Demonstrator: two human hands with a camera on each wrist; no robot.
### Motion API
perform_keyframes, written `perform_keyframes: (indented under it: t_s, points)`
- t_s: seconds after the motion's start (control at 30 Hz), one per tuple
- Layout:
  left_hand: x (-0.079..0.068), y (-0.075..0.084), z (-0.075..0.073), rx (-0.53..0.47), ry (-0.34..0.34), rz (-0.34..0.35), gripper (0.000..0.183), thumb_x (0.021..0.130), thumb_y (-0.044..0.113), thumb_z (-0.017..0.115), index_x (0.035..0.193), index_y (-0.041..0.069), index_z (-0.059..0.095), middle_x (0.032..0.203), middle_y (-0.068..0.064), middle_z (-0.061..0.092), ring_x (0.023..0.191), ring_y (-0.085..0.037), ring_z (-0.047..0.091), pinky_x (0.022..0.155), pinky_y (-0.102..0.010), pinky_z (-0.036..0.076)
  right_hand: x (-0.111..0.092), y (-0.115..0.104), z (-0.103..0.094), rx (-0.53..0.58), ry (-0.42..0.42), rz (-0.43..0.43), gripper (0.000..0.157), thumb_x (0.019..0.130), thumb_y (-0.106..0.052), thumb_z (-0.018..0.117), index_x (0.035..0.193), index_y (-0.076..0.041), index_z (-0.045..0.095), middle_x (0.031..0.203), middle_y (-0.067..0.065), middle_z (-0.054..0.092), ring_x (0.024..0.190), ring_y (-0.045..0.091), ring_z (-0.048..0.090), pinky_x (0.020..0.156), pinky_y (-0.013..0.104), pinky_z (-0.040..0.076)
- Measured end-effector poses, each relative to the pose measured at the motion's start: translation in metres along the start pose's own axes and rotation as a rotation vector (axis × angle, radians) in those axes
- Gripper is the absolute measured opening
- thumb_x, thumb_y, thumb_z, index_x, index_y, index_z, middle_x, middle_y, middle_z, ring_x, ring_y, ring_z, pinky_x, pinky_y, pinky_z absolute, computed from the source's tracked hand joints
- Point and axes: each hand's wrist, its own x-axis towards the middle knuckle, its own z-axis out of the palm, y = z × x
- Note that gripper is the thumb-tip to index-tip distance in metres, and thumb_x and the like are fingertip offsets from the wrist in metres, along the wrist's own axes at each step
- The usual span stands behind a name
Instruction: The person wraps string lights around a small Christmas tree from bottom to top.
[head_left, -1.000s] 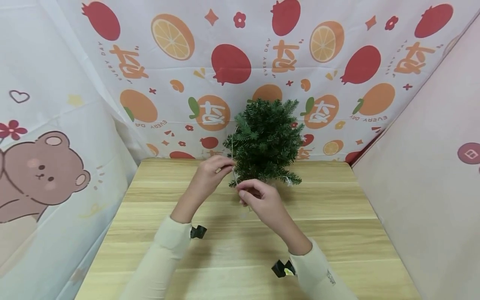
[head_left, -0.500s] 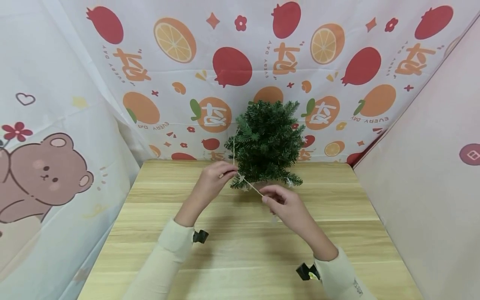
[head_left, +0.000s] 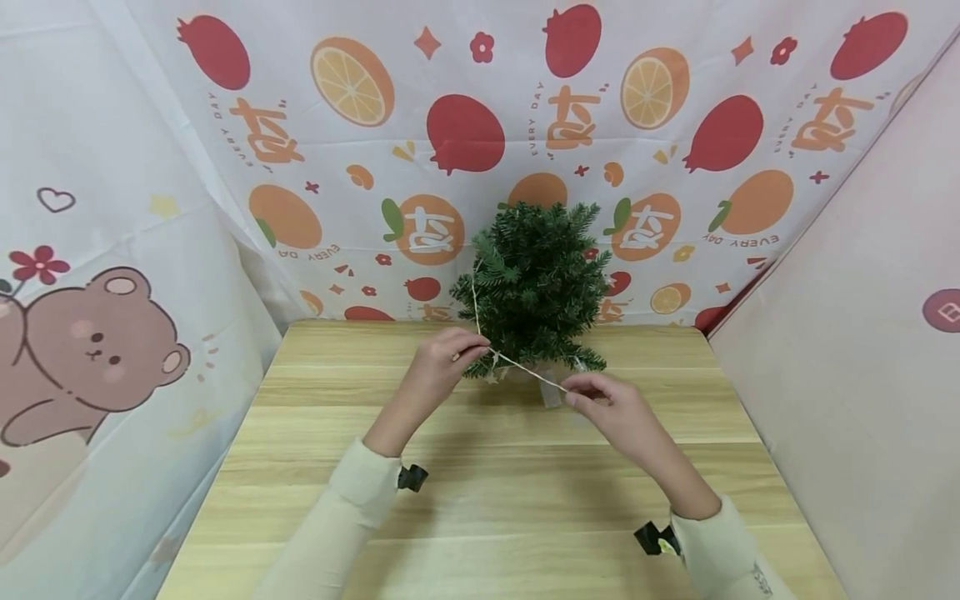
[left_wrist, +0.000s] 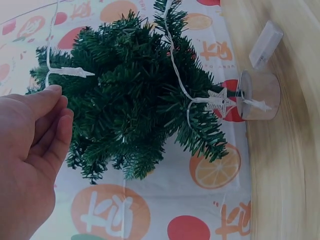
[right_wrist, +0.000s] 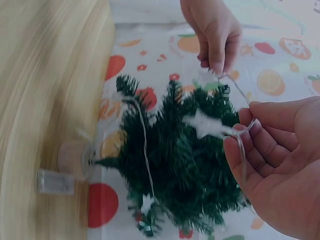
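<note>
A small artificial Christmas tree (head_left: 536, 275) stands at the back of the table. A thin string of star lights (head_left: 528, 369) runs down its left side and stretches across its front between both hands. My left hand (head_left: 438, 371) pinches the wire near the tree's lower left. Farther right, my right hand (head_left: 611, 408) holds another part of it between thumb and fingers. In the right wrist view a white star (right_wrist: 202, 124) hangs beside the right fingertips. Another star (left_wrist: 220, 101) rests against a branch in the left wrist view. The tree's far side is hidden.
The tree rises from a short round base (left_wrist: 262, 95). Next to it on the wooden table (head_left: 480, 517) lies a clear box (head_left: 550, 390). A fruit-print cloth (head_left: 465, 133) hangs close behind, with a bear-print cloth (head_left: 97, 350) at the left.
My right hand has moved right, away from my left, drawing the wire taut between them. The left hand has shifted slightly right. The clear box has come into view.
</note>
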Motion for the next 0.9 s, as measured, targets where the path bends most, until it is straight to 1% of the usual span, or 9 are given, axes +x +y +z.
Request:
perform_keyframes:
  t_s: [0.13,0.23,0.33,0.43,0.53,0.6,0.7,0.77,0.9]
  points:
    - [0.000,0.000,0.002,-0.008,-0.001,-0.027,0.013,0.095,0.013,0.070,0.104,0.007,0.078,0.102,-0.003,0.074,0.096,-0.017,0.069,0.080,-0.030,0.058,0.001,0.005,-0.010,-0.058,0.005,-0.005,0.018,0.099,-0.018,0.067,0.116,-0.016,0.073,0.105,0.001,0.073,0.094,0.017,0.065,0.077,0.030,0.056]
    - [0.001,0.001,0.003,-0.016,0.011,-0.033,0.013,0.095,0.013,0.071,0.103,0.008,0.078,0.101,-0.003,0.074,0.095,-0.017,0.069,0.077,-0.030,0.058,0.004,0.008,-0.018,-0.095,0.005,-0.023,0.018,0.099,-0.018,0.067,0.116,-0.016,0.073,0.102,-0.001,0.072,0.088,0.016,0.064,0.071,0.027,0.054]
    - [0.002,0.002,0.006,-0.017,0.022,-0.031,0.012,0.094,0.012,0.071,0.103,0.009,0.079,0.101,-0.003,0.074,0.094,-0.017,0.069,0.077,-0.030,0.058,0.006,0.011,-0.027,-0.140,-0.003,-0.056,0.017,0.099,-0.017,0.067,0.114,-0.018,0.074,0.096,-0.001,0.071,0.079,0.016,0.060,0.064,0.026,0.052]
    - [0.003,0.003,0.008,-0.021,0.020,-0.036,0.011,0.095,0.011,0.071,0.103,0.009,0.079,0.102,-0.003,0.074,0.095,-0.017,0.069,0.078,-0.030,0.058,0.009,0.014,-0.035,-0.190,-0.012,-0.101,0.016,0.099,-0.013,0.066,0.112,-0.017,0.075,0.094,-0.001,0.069,0.075,0.015,0.058,0.061,0.026,0.050]
    - [0.004,0.003,0.010,-0.020,0.016,-0.045,0.012,0.095,0.010,0.070,0.104,0.008,0.078,0.103,-0.003,0.074,0.097,-0.018,0.070,0.080,-0.031,0.058,0.012,0.017,-0.042,-0.232,-0.011,-0.137,0.016,0.098,-0.010,0.066,0.111,-0.014,0.075,0.096,0.000,0.069,0.075,0.013,0.057,0.061,0.026,0.050]
    - [0.005,0.003,0.012,-0.017,0.013,-0.048,0.013,0.095,0.010,0.070,0.105,0.008,0.078,0.104,-0.003,0.075,0.097,-0.018,0.070,0.081,-0.031,0.058,0.015,0.019,-0.046,-0.253,-0.003,-0.151,0.016,0.098,-0.010,0.066,0.111,-0.013,0.075,0.097,-0.001,0.069,0.077,0.012,0.057,0.063,0.026,0.050]
    - [0.007,0.005,0.015,-0.008,0.013,-0.044,0.014,0.096,0.011,0.070,0.105,0.008,0.078,0.103,-0.003,0.075,0.096,-0.018,0.070,0.081,-0.030,0.058,0.019,0.021,-0.053,-0.285,0.016,-0.169,0.015,0.098,-0.009,0.067,0.111,-0.009,0.074,0.098,0.002,0.070,0.078,0.013,0.058,0.064,0.026,0.050]
    - [0.008,0.007,0.017,-0.002,0.016,-0.039,0.013,0.096,0.011,0.070,0.105,0.008,0.079,0.102,-0.004,0.075,0.095,-0.017,0.070,0.080,-0.030,0.058,0.023,0.021,-0.057,-0.304,0.023,-0.169,0.015,0.098,-0.008,0.066,0.111,-0.007,0.074,0.100,0.004,0.071,0.080,0.014,0.060,0.065,0.026,0.050]
    - [0.011,0.010,0.020,0.012,0.035,-0.028,0.011,0.095,0.009,0.070,0.102,0.006,0.079,0.098,-0.005,0.075,0.089,-0.018,0.070,0.077,-0.031,0.058,0.030,0.021,-0.066,-0.328,0.022,-0.142,0.016,0.099,-0.007,0.064,0.112,-0.007,0.074,0.103,0.008,0.072,0.084,0.017,0.063,0.067,0.029,0.052]
